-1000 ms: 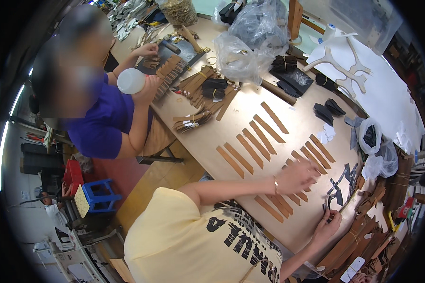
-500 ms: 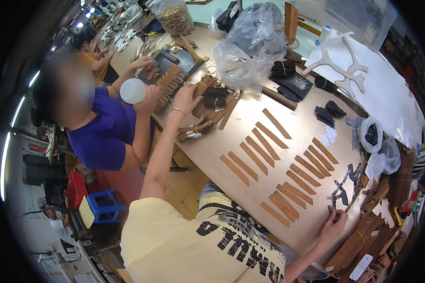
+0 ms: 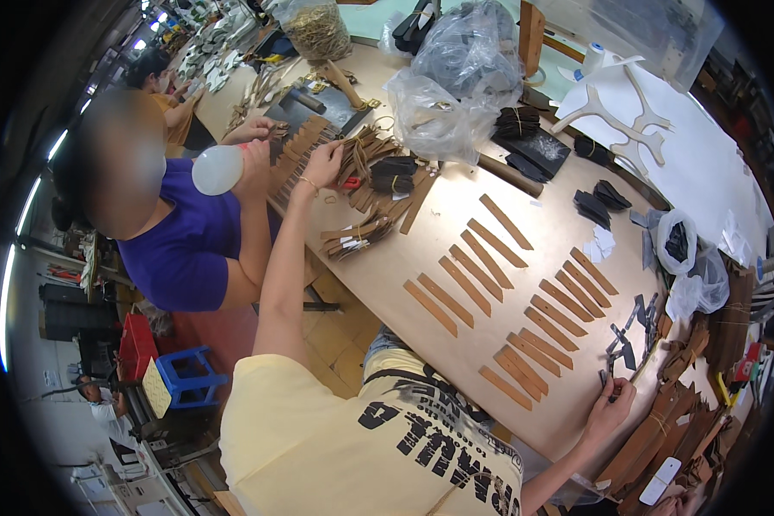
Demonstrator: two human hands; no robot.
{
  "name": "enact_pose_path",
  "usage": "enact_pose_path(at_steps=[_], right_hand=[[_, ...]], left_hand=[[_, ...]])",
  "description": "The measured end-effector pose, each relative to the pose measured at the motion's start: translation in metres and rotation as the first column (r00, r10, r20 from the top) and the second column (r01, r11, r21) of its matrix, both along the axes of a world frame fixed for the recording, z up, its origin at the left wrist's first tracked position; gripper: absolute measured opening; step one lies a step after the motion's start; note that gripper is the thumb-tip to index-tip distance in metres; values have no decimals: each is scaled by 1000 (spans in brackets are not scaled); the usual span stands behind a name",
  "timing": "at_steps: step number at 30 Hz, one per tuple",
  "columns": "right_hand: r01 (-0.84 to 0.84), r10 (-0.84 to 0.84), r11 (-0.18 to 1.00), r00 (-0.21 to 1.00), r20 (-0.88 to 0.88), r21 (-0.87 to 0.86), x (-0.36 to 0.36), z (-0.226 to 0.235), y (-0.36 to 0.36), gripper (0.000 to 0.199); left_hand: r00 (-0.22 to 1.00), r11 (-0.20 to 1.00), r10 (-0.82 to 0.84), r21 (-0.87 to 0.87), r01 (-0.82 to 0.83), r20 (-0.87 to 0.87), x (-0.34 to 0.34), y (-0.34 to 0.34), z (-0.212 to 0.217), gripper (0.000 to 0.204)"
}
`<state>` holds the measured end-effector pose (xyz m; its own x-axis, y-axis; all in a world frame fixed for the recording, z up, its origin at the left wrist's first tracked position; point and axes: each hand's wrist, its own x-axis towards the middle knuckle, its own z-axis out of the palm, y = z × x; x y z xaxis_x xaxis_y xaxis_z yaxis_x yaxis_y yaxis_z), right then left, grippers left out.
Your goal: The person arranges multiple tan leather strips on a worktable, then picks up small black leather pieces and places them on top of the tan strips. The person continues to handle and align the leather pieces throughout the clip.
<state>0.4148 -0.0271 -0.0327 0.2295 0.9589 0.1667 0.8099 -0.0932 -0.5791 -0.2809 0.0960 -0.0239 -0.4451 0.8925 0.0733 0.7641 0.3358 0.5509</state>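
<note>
At the table's far left, my left hand (image 3: 322,163) is closed on the near end of a bundle of brown leather strips (image 3: 365,144). A small red item (image 3: 351,182) shows just below that bundle. Black strips (image 3: 393,175) held by a band lie to its right. By the table's right edge, my right hand (image 3: 611,408) pinches a small black strip (image 3: 608,387). More black strips (image 3: 625,348) lie loosely just beyond it. Brown leather straps (image 3: 466,273) with pointed ends are laid out in two rows between my hands.
A co-worker in purple (image 3: 181,232) sits close on the left, holding a round white container (image 3: 218,169) beside a row of brown straps (image 3: 297,155). Clear plastic bags (image 3: 456,77) stand at the back. Bundled brown leather (image 3: 654,430) is piled at the right.
My left hand has moved left and slightly up, and now grips the bundle's end; the red item has come into sight. The co-worker's container has shifted left. My right hand stays about where it was.
</note>
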Motion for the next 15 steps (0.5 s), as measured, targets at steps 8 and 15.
enact_pose_path(at_steps=[8, 15], right_hand=[[-19, 19, 1000, 1000, 4, 15, 2, -2, 0, 19], [47, -47, 999, 999, 16, 1, 2, -2, -4, 16]], left_hand=[[991, 994, -74, 66, 82, -108, -13, 2, -13, 36], [993, 997, -56, 47, 61, -100, -5, 3, -3, 34]])
